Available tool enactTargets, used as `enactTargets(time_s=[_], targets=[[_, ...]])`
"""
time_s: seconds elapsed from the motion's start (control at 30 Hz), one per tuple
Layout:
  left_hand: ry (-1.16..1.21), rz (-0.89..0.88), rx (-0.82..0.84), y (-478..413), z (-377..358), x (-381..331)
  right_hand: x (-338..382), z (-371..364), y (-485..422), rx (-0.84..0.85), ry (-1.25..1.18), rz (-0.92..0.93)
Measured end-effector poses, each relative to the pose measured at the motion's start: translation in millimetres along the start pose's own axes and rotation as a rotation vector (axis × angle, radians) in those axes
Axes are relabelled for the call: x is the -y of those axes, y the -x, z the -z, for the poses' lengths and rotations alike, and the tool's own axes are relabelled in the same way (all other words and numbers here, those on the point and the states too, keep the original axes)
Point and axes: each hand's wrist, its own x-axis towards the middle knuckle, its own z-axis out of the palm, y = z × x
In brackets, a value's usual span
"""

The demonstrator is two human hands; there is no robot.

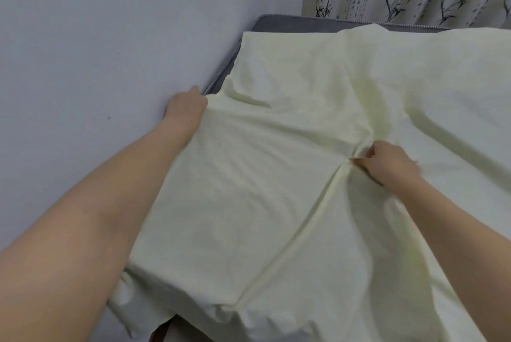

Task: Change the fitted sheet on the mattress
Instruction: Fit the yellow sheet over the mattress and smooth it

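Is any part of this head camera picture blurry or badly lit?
Head view: soft, even light, no glare; gentle shadows in the sheet folds; slight motion blur around the right hand; left hand is fairly sharp; wide-angle lens bends the mattress edge.

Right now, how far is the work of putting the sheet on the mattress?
Done: the pale yellow sheet is spread over most of the grey mattress. In hand: the left hand pulls its edge at the wall side, and the right hand pinches a fold in the middle. Left: the far corner is bare, wrinkles remain, and the near edge hangs loose.
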Motion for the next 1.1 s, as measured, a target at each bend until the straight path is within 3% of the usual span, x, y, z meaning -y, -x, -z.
enactTargets(time_s=[0.07, 0.17, 0.23, 0.3, 0.4, 0.5, 0.57, 0.77, 0.87, 0.97, 1.03, 1.1], targets=[[-0.067, 0.002, -0.044, -11, 3, 3, 7, 7, -11, 0.052, -0.299, -0.039], [0.077, 0.139, -0.06, -23, 2, 6, 18, 10, -17, 0.092, -0.958, -0.167], [0.257, 0.192, -0.057, -24, -7, 2, 19, 1, -18, 0.031, -1.101, -0.171], [0.45, 0.2, -0.025, -18, -21, -7, 18, -10, -16, -0.107, -0.983, -0.146], [0.468, 0.113, 0.076, -9, -46, -17, 18, -27, -1, -0.261, -0.514, 0.012], [0.452, 0.002, -0.04, -6, -62, -14, 23, -47, 30, -0.07, -0.113, 0.298], [0.515, -0.011, -0.1, -6, -68, -10, 15, -59, 44, 0.072, 0.105, 0.389], [0.736, 0.14, -0.12, 2, -59, -4, -32, -54, 68, -0.022, 0.165, 0.237], [0.628, 0.115, -0.051, 20, -41, -4, -42, -47, 80, -0.014, 0.169, 0.188], [0.494, 0.037, -0.122, 62, -25, -7, -39, -39, 92, -0.007, 0.209, 0.145], [0.426, 0.119, -0.077, 98, -23, -11, -28, -34, 104, -0.044, 0.278, 0.138], [0.406, 0.22, 0.067, 130, -30, -10, -13, -35, 123, -0.054, 0.231, 0.263]])
